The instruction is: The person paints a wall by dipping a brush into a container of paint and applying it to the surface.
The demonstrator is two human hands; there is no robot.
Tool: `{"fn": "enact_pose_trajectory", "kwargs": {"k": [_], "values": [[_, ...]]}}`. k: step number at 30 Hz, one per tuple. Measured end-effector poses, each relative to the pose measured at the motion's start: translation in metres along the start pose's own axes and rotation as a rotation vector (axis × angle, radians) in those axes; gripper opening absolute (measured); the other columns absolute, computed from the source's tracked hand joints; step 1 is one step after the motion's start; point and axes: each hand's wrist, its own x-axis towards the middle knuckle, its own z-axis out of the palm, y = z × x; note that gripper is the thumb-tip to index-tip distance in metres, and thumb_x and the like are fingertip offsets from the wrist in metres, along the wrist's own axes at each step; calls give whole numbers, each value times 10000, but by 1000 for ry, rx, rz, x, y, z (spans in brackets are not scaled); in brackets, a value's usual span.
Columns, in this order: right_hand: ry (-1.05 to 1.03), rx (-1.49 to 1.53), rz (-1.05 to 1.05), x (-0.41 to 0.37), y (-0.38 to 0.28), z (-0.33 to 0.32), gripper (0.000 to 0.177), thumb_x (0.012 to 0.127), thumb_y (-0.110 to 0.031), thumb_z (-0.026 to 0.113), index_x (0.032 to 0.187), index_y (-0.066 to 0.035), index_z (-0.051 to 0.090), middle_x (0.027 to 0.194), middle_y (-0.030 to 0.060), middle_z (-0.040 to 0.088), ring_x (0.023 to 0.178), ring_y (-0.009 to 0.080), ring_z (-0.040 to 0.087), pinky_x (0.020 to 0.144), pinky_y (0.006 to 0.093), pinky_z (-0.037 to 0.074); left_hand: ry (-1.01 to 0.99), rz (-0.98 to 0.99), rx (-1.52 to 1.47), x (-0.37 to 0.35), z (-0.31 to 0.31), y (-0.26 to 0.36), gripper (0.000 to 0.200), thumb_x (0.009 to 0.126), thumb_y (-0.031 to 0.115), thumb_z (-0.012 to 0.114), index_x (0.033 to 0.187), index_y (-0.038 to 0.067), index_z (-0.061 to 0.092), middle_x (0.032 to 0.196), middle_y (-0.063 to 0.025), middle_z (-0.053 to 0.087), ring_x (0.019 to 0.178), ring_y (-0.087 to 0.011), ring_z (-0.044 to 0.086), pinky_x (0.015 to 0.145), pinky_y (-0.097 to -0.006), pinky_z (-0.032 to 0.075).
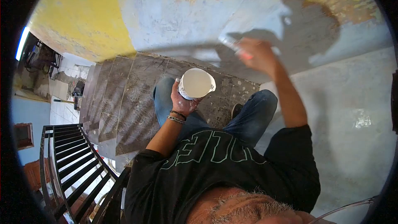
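My left hand [184,100] is wrapped round a white plastic tub [182,90], supporting it from below above my left knee. Pale, whitish paint [197,83] fills the inside of the tub. White smears mark the palm and fingers of this hand. Up and to the right, my right hand [259,56] grips a paintbrush [234,45] with an orange-red handle. Its pale head points left, touching or very near the patchy blue-white wall [178,20]; motion blur hides which. The fingers of my right hand are closed round the handle.
Worn, paint-spattered tiled steps [137,87] descend to the left, beside a black metal railing [78,153]. The wall has a yellow area [83,16] at left. A smooth pale wall [352,99] stands close on the right. My bent knees [265,101] rest above the landing.
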Motion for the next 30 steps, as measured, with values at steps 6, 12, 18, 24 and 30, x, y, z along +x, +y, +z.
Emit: {"fn": "enact_pose_trajectory", "kwargs": {"k": [6, 12, 18, 24, 30], "values": [[337, 433, 269, -16, -2, 52, 254, 768, -201, 613, 973, -50, 625, 840, 106, 655, 718, 216, 636, 644, 331, 505, -204, -50, -40, 12, -39, 12, 650, 832, 567, 375, 1243, 65, 430, 1188, -169, 506, 1054, -337, 535, 759, -397, 521], [328, 1125, 129, -30, -28, -49, 178, 776, -104, 600, 886, 33, 628, 761, 109, 648, 633, 146, 611, 569, 261, 500, 17, 104, 116, 19, -4, 9, 656, 828, 559, 387, 1247, 55, 425, 1202, -158, 499, 1053, -326, 537, 796, -431, 504], [100, 964, 122, -10, -58, -22, 132, 748, -86, 613, 815, 25, 594, 667, 70, 589, 552, 98, 521, 520, 256, 432, -62, 52, 147, 34, -4, 8, 622, 842, 523, 397, 1274, 76, 415, 1252, -134, 480, 1121, -318, 496, 914, -502, 420], [51, 878, 150, -5, -56, -12, 182, 741, -138, 628, 827, 21, 619, 632, 121, 604, 560, 123, 545, 539, 281, 448, -63, -8, 183, 42, 1, -2, 634, 844, 536, 379, 1291, 88, 390, 1267, -125, 467, 1125, -313, 493, 935, -491, 402], [203, 926, 241, -30, -31, -16, 163, 767, -155, 619, 807, 3, 619, 622, 51, 599, 565, 91, 528, 520, 271, 430, -53, -19, 216, 53, 3, -9, 635, 841, 549, 371, 1290, 99, 394, 1257, -125, 475, 1125, -307, 495, 932, -492, 406]]}}
